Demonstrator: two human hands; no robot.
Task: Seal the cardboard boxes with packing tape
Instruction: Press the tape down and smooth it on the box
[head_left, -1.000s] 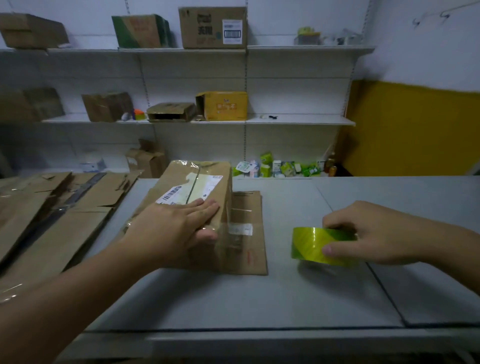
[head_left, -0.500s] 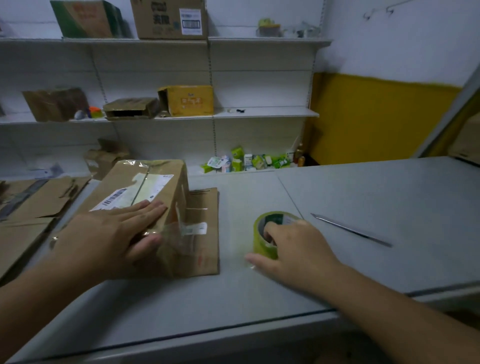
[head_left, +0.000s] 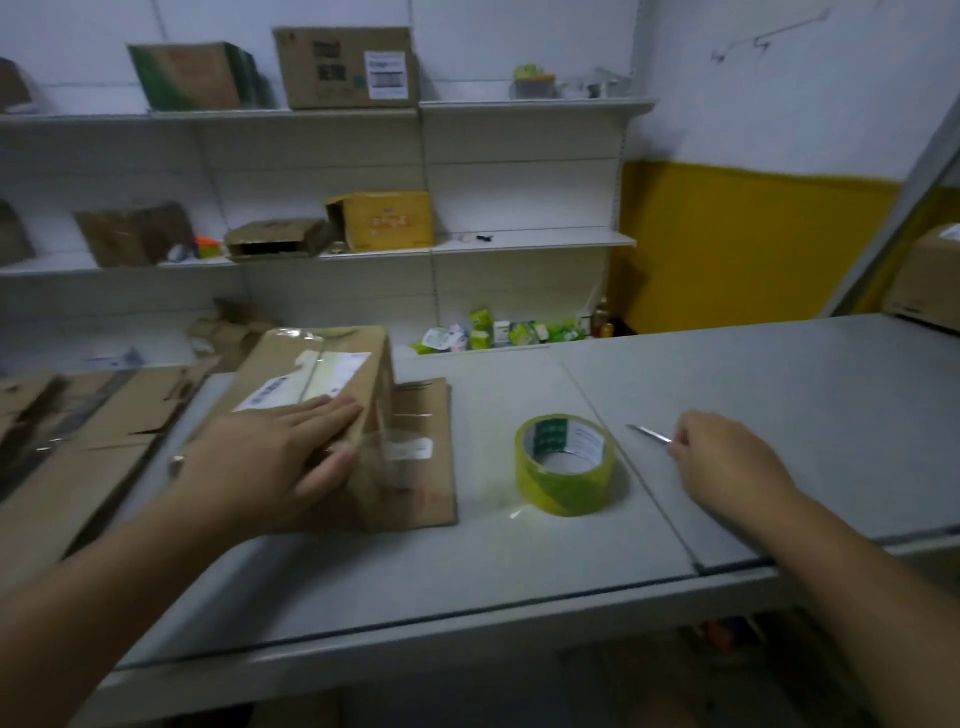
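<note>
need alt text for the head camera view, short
A person's left hand lies flat on a brown cardboard box with a white label on a grey table. A yellow-green roll of packing tape lies beside it, and the right hand reaches for a thin metal blade.

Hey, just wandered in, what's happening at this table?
A person is packing up a cardboard box on a grey table. The left hand presses flat on the box's top, steadying it on a flattened sheet of cardboard. The roll of packing tape lies on the table between the hands, touched by neither. The right hand reaches over a thin metal blade; whether it grips it is unclear.
</note>
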